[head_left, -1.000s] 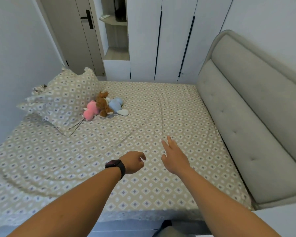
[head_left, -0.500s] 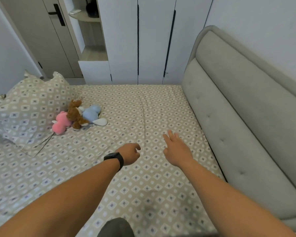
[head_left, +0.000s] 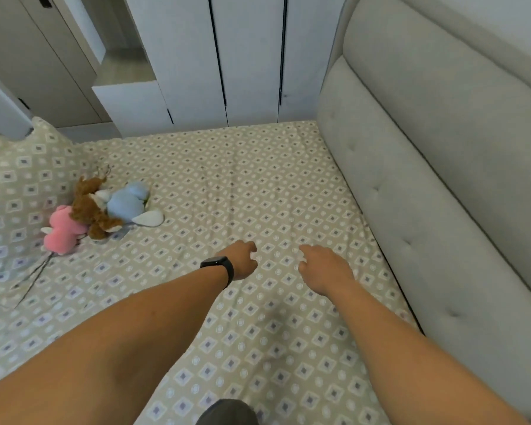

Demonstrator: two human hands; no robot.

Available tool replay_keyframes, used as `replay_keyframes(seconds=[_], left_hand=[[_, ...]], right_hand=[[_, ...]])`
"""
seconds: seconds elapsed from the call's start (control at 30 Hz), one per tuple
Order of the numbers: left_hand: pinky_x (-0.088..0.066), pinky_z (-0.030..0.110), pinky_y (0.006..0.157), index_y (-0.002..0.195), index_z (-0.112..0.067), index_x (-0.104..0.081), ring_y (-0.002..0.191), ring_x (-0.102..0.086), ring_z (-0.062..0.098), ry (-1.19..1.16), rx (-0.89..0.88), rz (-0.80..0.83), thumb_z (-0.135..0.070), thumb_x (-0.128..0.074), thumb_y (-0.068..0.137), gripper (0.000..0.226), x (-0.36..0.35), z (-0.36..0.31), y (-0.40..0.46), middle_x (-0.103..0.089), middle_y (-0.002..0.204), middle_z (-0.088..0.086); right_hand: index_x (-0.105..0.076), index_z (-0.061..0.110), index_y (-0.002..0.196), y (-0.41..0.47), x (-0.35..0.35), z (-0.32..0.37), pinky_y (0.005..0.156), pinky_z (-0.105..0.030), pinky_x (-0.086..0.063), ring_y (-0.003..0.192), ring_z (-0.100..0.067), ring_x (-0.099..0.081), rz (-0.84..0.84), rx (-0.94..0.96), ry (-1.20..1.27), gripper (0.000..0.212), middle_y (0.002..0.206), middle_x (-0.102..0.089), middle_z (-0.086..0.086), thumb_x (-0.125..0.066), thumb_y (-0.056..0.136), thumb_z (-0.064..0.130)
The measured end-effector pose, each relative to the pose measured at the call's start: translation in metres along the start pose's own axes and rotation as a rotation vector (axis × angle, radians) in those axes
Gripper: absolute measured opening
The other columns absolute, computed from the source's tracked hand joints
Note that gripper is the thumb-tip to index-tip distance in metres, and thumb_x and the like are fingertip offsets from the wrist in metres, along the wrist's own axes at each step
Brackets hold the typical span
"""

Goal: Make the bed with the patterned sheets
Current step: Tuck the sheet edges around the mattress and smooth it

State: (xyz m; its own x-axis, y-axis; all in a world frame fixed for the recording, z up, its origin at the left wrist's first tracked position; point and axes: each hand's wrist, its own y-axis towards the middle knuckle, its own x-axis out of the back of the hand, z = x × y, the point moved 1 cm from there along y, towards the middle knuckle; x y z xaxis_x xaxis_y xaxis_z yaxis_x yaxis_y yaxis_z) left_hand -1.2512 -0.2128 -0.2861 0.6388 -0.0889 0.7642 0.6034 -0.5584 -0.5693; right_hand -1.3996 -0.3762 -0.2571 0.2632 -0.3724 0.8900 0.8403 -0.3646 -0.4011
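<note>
The beige patterned sheet lies spread over the mattress with a faint crease down its middle. A matching patterned pillow sits at the left edge. Both my arms reach out low over the middle of the sheet. My left hand, with a black watch on its wrist, has loosely curled fingers and holds nothing. A little to its right, my right hand is palm down with relaxed fingers just above or on the fabric, holding nothing.
Pink, brown and blue plush toys lie together beside the pillow. A grey padded headboard runs along the right side. White wardrobe doors stand past the far edge. My dark knee shows at the bottom.
I have leaned further over the bed, so the view has shifted forward and right. Both hands have moved out and lower toward the sheet's middle.
</note>
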Motion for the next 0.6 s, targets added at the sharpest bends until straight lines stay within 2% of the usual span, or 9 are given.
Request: replay_keyframes(seconds=[0.07,0.13,0.23,0.33,0.47,0.53,0.6], left_hand=[[-0.052,0.042,0.090,0.150,-0.028,-0.037,0.119,-0.056,0.028,0.004,0.002,0.010,-0.035,-0.051,0.100,0.053,-0.021,0.004,0.048,-0.041,0.150,0.004],[-0.050,0.039,0.085,0.152,-0.029,-0.033,0.123,-0.053,0.028,0.006,-0.003,0.005,-0.036,-0.053,0.098,0.058,-0.046,0.010,0.102,-0.039,0.150,0.003],[-0.050,0.043,0.094,0.154,-0.029,-0.028,0.134,-0.044,0.029,-0.008,0.003,-0.015,-0.041,-0.056,0.095,0.066,-0.088,0.019,0.177,-0.033,0.154,0.002],[-0.043,0.044,0.108,0.156,-0.028,-0.023,0.143,-0.033,0.029,0.030,-0.025,-0.050,-0.044,-0.055,0.095,0.071,-0.135,0.030,0.259,-0.023,0.163,0.003],[-0.011,0.045,0.126,0.160,-0.028,-0.008,0.156,0.000,0.028,0.071,-0.109,-0.217,-0.048,-0.047,0.098,0.076,-0.184,0.034,0.361,-0.001,0.170,0.004],[0.002,0.046,0.126,0.162,-0.028,-0.002,0.156,0.011,0.029,0.072,-0.115,-0.321,-0.051,-0.037,0.099,0.076,-0.200,0.033,0.405,0.007,0.170,0.004],[0.009,0.049,0.125,0.162,-0.032,0.001,0.155,0.017,0.028,0.037,-0.075,-0.417,-0.056,-0.030,0.096,0.076,-0.214,0.031,0.448,0.010,0.170,0.004]], right_hand=[[-0.037,0.022,0.153,0.039,-0.032,-0.018,0.096,-0.040,-0.046,0.127,-0.027,-0.050,0.024,-0.007,-0.027,0.049,0.144,-0.050,-0.004,-0.036,0.105,0.031],[-0.040,0.020,0.150,0.090,-0.066,-0.032,0.093,-0.040,-0.045,0.125,-0.027,-0.050,0.028,0.001,-0.047,0.046,0.142,-0.050,-0.004,-0.036,0.105,0.030],[-0.042,0.020,0.148,0.162,-0.119,-0.049,0.095,-0.039,-0.044,0.124,-0.027,-0.049,0.013,0.004,-0.045,0.045,0.142,-0.049,-0.004,-0.037,0.105,0.029],[-0.041,0.021,0.147,0.238,-0.174,-0.070,0.098,-0.036,-0.041,0.123,-0.024,-0.048,0.003,0.009,-0.083,0.043,0.142,-0.048,-0.001,-0.037,0.105,0.030],[-0.030,0.022,0.155,0.333,-0.235,-0.111,0.113,-0.037,-0.032,0.139,-0.025,-0.037,-0.106,0.021,-0.142,0.050,0.156,-0.035,-0.004,-0.035,0.106,0.033],[-0.024,0.023,0.158,0.386,-0.251,-0.129,0.120,-0.042,-0.025,0.146,-0.028,-0.029,-0.183,0.020,-0.160,0.054,0.161,-0.028,-0.006,-0.031,0.106,0.036],[-0.015,0.028,0.161,0.440,-0.264,-0.155,0.124,-0.047,-0.014,0.152,-0.029,-0.017,-0.235,-0.028,-0.150,0.057,0.167,-0.017,-0.003,-0.021,0.106,0.043]])
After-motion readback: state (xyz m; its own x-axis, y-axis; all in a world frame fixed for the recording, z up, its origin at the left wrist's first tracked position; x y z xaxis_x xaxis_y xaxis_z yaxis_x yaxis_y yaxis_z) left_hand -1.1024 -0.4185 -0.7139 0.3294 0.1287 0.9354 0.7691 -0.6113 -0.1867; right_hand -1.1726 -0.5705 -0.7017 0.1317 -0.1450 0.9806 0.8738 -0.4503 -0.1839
